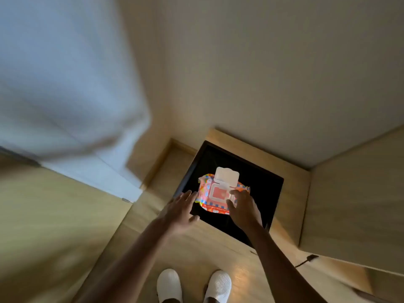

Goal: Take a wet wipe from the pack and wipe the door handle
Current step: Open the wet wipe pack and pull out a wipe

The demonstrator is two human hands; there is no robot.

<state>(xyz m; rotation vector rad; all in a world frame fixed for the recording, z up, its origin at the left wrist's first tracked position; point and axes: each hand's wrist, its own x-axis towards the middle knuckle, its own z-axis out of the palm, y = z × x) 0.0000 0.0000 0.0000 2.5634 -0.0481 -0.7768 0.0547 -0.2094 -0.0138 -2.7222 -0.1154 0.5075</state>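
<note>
A pink and orange pack of wet wipes (216, 194) lies on a black tabletop (258, 193), its white flip lid (226, 176) standing open. My right hand (241, 207) rests on the pack's right side, thumb and fingers curled at the edge of the opening. My left hand (180, 212) hovers with spread fingers at the pack's left edge, just short of it or barely touching. No wipe shows outside the opening. The door handle is not clearly in view.
A blurred white door or panel (65, 84) fills the upper left. Pale walls stand behind the small table, and a wooden cabinet (354, 204) is on the right. A dark cable (306, 260) lies on the wood floor. My white slippers (193, 285) are below.
</note>
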